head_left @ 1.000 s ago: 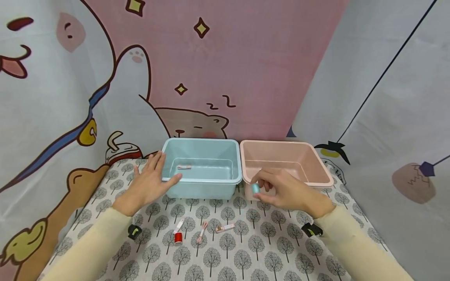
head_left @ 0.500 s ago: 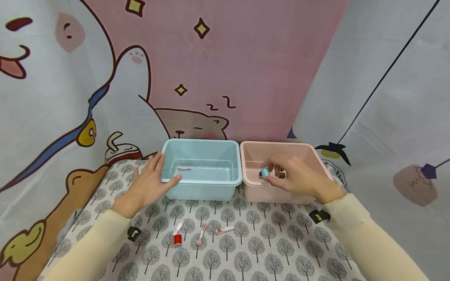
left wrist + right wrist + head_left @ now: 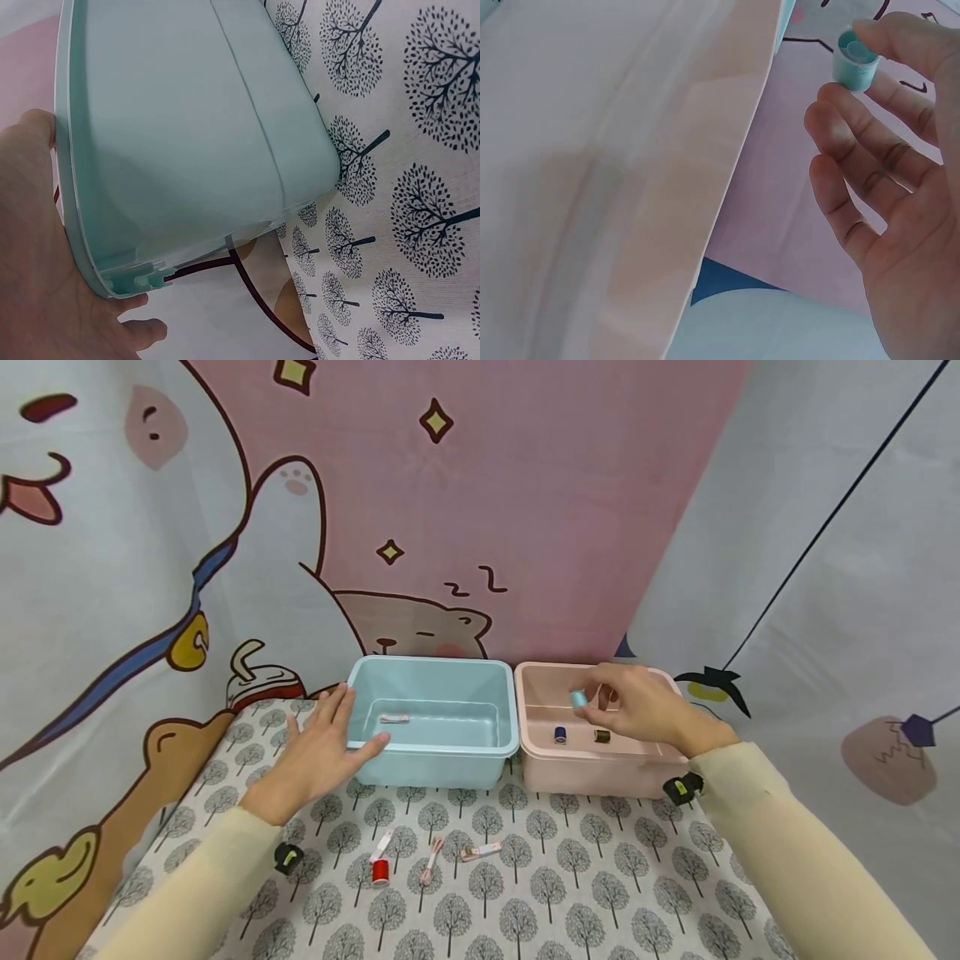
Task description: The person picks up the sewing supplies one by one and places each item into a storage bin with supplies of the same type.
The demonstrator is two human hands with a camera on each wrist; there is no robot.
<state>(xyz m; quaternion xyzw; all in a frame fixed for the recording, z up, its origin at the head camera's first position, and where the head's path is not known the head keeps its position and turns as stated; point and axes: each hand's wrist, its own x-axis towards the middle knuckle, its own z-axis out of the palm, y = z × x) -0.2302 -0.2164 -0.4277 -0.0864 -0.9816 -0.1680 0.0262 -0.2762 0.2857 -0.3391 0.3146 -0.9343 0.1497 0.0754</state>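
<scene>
My right hand (image 3: 630,706) pinches a light-blue thread spool (image 3: 578,699) between thumb and fingers, above the pink bin (image 3: 600,772). In the right wrist view the spool (image 3: 855,67) shows its open end by the thumb tip. Inside that bin lie a navy thread spool (image 3: 560,735) and a dark olive one (image 3: 602,736). My left hand (image 3: 311,760) rests with straight, spread fingers on the left rim of the light-blue bin (image 3: 431,768). A small pale pink-and-white strip (image 3: 393,718) lies on that bin's floor.
On the tree-print cloth (image 3: 450,910) in front of the bins lie a red thread spool (image 3: 380,872), a white strip (image 3: 382,845), a pink-and-white bundle (image 3: 432,860) and another pale strip (image 3: 481,852). A cartoon-print curtain (image 3: 555,510) hangs behind the bins.
My right hand has carried the light-blue spool from the pink bin's front-left edge backward and right, over its inside. The navy and olive spools have come into sight. My left hand stays put.
</scene>
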